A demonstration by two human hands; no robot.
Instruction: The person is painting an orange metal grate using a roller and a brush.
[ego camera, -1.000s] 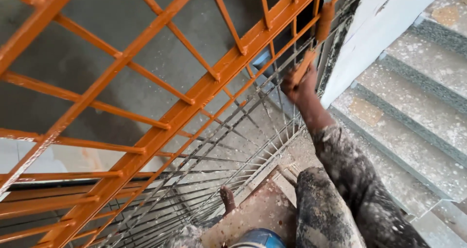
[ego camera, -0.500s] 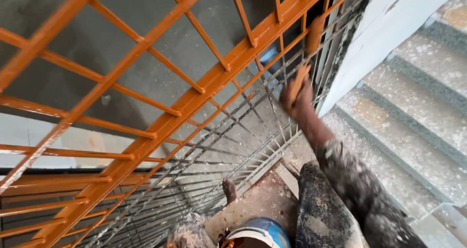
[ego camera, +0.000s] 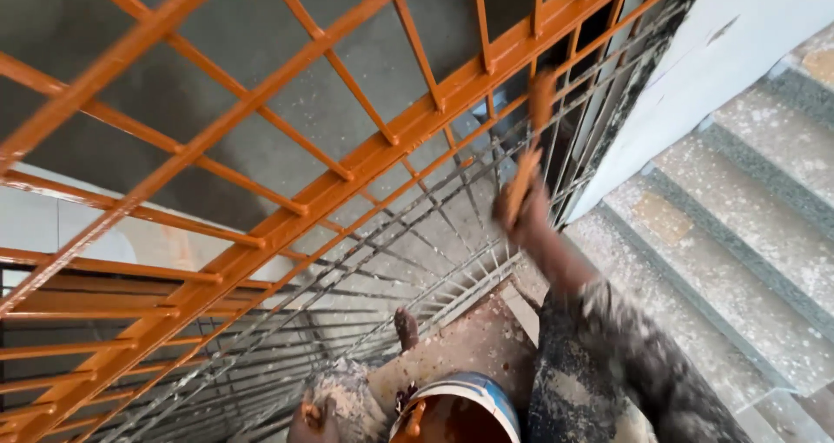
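My right hand [ego camera: 521, 213] is raised against a metal grille [ego camera: 347, 169] and grips a paintbrush [ego camera: 532, 143] coated in orange paint. The brush tip touches the bars where the orange-painted upper part meets the bare grey lower bars [ego camera: 408, 261]. The hand and brush are blurred by motion. My left hand [ego camera: 311, 415] shows at the bottom edge, stained with paint, beside a round bucket [ego camera: 495, 400] of orange-brown paint. Only part of that hand is in view, and its grip is hidden. My sleeves are spattered with paint.
Speckled grey concrete stairs [ego camera: 738, 234] climb on the right beside a white wall [ego camera: 695, 87]. A stained landing [ego camera: 460, 343] lies below me near the bucket. Behind the grille is a grey concrete surface [ego camera: 287, 52].
My right hand has slid the brush down and to the left along the grille. The view has tilted, so more of the bucket shows at the bottom.
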